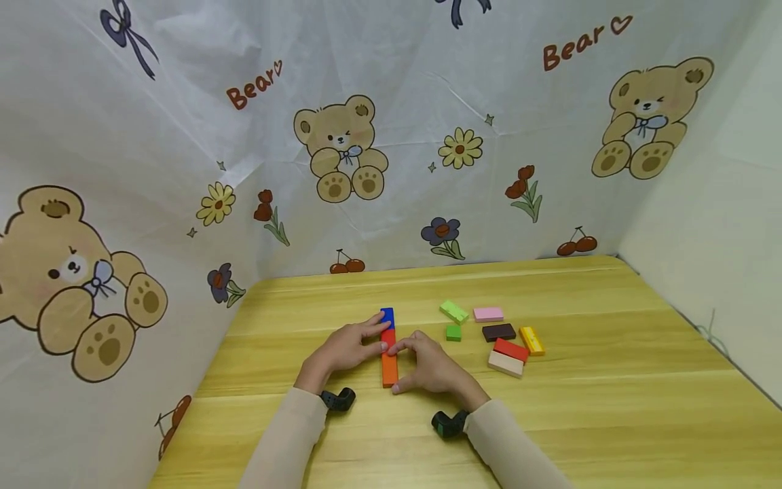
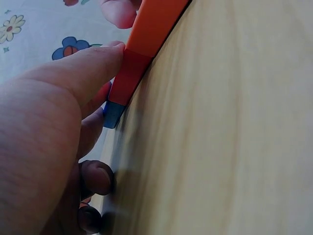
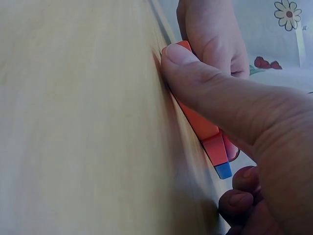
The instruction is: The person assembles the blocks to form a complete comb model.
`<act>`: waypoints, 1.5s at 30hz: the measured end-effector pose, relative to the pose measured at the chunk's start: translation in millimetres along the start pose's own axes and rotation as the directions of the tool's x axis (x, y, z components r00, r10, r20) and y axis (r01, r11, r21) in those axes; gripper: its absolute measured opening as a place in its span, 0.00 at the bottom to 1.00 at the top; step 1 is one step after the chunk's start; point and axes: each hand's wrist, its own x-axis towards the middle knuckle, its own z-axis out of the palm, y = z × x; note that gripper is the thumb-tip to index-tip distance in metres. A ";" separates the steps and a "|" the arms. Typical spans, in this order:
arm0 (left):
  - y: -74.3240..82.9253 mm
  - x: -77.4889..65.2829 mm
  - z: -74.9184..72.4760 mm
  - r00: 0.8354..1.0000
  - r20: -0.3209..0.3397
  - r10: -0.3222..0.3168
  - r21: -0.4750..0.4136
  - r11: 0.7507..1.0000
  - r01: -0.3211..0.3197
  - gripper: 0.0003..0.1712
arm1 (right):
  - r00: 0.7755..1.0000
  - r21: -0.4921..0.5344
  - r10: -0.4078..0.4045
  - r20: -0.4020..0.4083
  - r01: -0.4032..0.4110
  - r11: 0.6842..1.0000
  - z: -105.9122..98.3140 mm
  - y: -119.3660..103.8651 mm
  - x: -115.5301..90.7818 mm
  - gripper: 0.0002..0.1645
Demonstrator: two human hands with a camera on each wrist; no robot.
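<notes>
Blue (image 1: 387, 316), red (image 1: 388, 338) and orange (image 1: 389, 371) blocks lie end to end in a straight row on the wooden table. From the left, my left hand (image 1: 351, 346) pinches the red block, its thumb near the seam with the orange one and its forefinger across by the blue seam; another finger touches the blue block. On the other side, my right hand (image 1: 430, 367) holds the orange block, thumb at its near end and forefinger by the red seam. The right wrist view shows that thumb (image 3: 188, 66) covering part of the orange block (image 3: 198, 120).
Right of the row lie loose blocks: light green (image 1: 454, 312), small green (image 1: 453, 333), pink (image 1: 489, 314), dark (image 1: 499, 332), yellow (image 1: 532, 341), red (image 1: 510, 350) and beige (image 1: 506, 363). A bear-printed cloth (image 1: 397, 224) hangs along the table's back edge.
</notes>
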 end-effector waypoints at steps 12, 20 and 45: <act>-1.2 1.6 -0.3 1.000 0.007 0.006 0.023 1.000 -0.006 0.37 | 1.000 0.018 -0.007 -0.018 0.008 1.000 1.1 6.1 -1.7 0.33; 0.6 2.1 -0.7 1.000 0.017 -0.013 0.007 1.000 0.013 0.38 | 1.000 0.107 0.012 0.004 -0.013 0.994 -22.1 10.7 -8.2 0.33; 1.1 -2.0 3.6 0.999 0.020 -0.025 -0.031 0.999 0.026 0.38 | 0.959 0.101 0.083 -0.270 -0.057 0.993 -81.1 20.7 -27.7 0.31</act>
